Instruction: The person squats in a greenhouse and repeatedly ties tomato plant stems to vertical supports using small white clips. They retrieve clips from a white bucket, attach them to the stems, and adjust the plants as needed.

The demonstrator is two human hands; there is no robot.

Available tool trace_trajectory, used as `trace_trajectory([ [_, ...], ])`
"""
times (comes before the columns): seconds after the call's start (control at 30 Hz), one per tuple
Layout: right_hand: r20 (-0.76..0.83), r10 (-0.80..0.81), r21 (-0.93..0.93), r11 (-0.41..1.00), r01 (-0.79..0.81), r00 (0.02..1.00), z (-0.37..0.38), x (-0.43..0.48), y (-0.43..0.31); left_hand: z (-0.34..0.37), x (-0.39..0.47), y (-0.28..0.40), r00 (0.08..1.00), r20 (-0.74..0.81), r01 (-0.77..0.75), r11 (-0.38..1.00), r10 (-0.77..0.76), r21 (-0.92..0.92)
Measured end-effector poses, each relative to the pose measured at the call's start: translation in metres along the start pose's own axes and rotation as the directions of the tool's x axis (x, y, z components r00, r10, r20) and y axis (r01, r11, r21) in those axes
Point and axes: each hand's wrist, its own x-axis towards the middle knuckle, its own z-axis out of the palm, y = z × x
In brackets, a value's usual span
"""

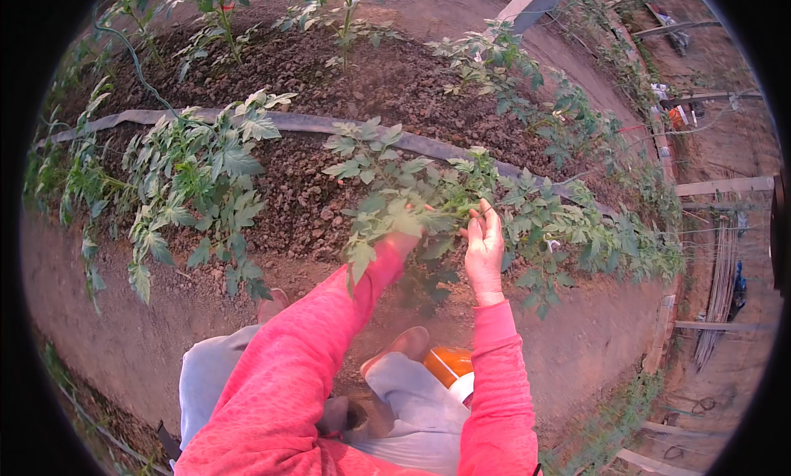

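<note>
A leafy tomato plant (426, 188) leans over the soil in front of me. My right hand (485, 253) is raised at its right side, with thumb and fingertips drawn together on a thin green tomato shoot (458, 211). Behind the leaves, to the left, my left hand (403, 242) reaches into the same plant. Foliage hides most of its fingers, so its grip is not visible. Both hands are close together, on either side of the upper stems.
A dark drip hose (432, 146) runs along the clumpy soil bed (309, 182). Another tomato plant (198, 173) droops at left, with green twine (133, 55) above. An orange container (448, 361) stands beside my foot. A pale post (531, 6) rises at the far side.
</note>
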Motion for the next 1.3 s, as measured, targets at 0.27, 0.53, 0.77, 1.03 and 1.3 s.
trace_trajectory([
  [0.27,-0.026,-0.263,-0.230,0.940,0.250,0.964,-0.002,-0.003,0.010,0.093,-0.038,0.028,0.891,-0.454,0.074,0.985,0.007,0.159],
  [0.53,-0.211,0.209,0.157,0.971,-0.178,0.955,-0.013,0.005,0.023,0.086,-0.042,0.029,0.913,-0.387,-0.014,0.957,0.129,0.288],
  [0.77,-0.229,0.248,0.139,0.965,-0.221,0.941,-0.011,-0.003,0.003,0.074,-0.081,0.009,0.841,-0.424,-0.085,0.856,0.337,0.510],
  [1.03,-0.187,0.221,0.052,0.975,-0.215,0.957,-0.003,-0.021,-0.033,0.086,-0.113,0.009,0.854,-0.515,0.008,0.989,0.069,0.146],
  [1.3,-0.149,0.048,-0.186,0.980,-0.075,0.988,-0.033,-0.074,-0.073,0.157,-0.158,0.045,0.852,-0.491,0.385,0.852,-0.181,0.355],
])
